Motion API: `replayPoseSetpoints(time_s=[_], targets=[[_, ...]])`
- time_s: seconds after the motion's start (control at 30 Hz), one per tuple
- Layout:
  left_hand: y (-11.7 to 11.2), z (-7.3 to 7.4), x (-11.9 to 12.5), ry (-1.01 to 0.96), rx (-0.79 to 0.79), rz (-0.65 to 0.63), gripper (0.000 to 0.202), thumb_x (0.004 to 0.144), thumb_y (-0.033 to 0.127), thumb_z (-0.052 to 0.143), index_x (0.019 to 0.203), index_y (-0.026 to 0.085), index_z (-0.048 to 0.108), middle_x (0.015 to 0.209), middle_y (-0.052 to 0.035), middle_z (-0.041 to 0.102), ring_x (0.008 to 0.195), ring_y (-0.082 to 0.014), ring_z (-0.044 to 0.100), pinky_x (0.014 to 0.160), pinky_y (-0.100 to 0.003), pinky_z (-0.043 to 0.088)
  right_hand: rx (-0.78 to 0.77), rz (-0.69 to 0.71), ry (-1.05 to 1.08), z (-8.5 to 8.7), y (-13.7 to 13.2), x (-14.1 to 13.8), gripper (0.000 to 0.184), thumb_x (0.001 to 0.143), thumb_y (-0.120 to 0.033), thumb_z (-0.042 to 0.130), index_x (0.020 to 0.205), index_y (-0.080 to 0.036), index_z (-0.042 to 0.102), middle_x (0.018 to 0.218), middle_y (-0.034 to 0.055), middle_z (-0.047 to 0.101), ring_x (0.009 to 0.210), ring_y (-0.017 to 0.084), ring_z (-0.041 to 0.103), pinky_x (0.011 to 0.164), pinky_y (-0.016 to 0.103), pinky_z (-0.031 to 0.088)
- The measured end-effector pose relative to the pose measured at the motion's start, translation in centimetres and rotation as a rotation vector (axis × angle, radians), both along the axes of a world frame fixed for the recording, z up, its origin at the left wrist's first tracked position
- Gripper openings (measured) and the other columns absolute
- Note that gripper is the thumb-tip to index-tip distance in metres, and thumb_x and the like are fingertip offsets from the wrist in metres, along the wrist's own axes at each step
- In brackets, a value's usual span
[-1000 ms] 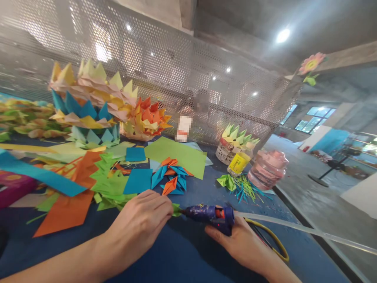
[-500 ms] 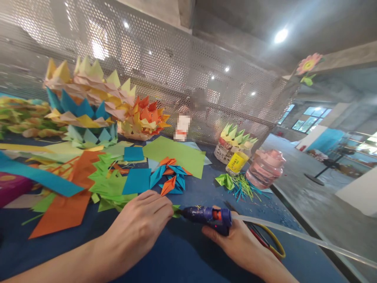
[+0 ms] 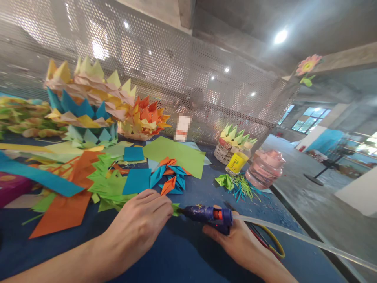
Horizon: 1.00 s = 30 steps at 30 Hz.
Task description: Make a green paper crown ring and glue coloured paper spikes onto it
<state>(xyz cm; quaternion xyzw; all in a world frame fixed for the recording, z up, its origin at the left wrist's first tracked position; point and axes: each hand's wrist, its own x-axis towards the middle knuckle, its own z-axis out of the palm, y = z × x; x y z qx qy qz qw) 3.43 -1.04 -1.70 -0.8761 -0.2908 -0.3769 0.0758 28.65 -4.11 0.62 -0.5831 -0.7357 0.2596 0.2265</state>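
My left hand [image 3: 141, 224] is closed in a pinch on a small green folded paper piece [image 3: 176, 209], low on the blue table [image 3: 182, 255]. My right hand [image 3: 238, 239] grips a purple glue gun [image 3: 209, 215], whose nozzle touches the green piece. A clear glue stick [image 3: 294, 236] trails from the gun's back to the right. Just beyond my hands lies a cluster of blue and orange folded pieces [image 3: 169, 179].
Loose green, orange and blue paper sheets [image 3: 88, 177] cover the left. Stacked paper crowns [image 3: 85, 98] stand at the back by a perforated metal screen [image 3: 176, 70]. A yellow-labelled bottle [image 3: 236, 162], a pink jar [image 3: 265, 169], scissors [image 3: 265, 236] and paper scraps sit right.
Hardly anything has changed: the glue gun and my right hand have edged slightly left and up, still against the green piece pinched by my left hand.
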Motion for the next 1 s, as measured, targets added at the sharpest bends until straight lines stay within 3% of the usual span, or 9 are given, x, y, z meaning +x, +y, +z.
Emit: replayPoseSetpoints(time_s=[0.27,0.7,1.0], targets=[[0.1,0.1,-0.2,0.003,-0.022,0.013,0.027,0.095,0.015,0.041,0.081,0.018,0.063,0.073,-0.0026,0.063,0.071,-0.0166,0.06,0.067,-0.03,0.048,0.022,0.026,0.014,0.2,0.1,0.0,0.031,0.082,-0.051,0.06,0.077,-0.02,0.065,0.069,-0.0026,0.06,0.063,0.013,0.049,0.057,0.022,0.041],[0.3,0.1,-0.3,-0.041,0.007,0.028,0.028,0.096,0.016,0.04,0.079,0.018,0.063,0.075,-0.0027,0.065,0.073,-0.016,0.061,0.07,-0.03,0.046,0.038,-0.081,-0.095,-0.5,0.2,0.7,0.04,0.08,-0.058,0.059,0.097,-0.023,0.07,0.087,0.0019,0.069,0.078,0.022,0.06,0.07,0.031,0.047],[0.4,0.2,-0.6,-0.049,-0.006,0.029,0.028,0.098,0.02,0.04,0.081,0.017,0.061,0.078,-0.0025,0.066,0.071,-0.018,0.061,0.067,-0.032,0.042,0.054,-0.026,-0.045,0.5,0.4,0.8,0.041,0.084,-0.055,0.056,0.103,-0.022,0.069,0.09,0.0023,0.071,0.082,0.022,0.061,0.071,0.03,0.048]])
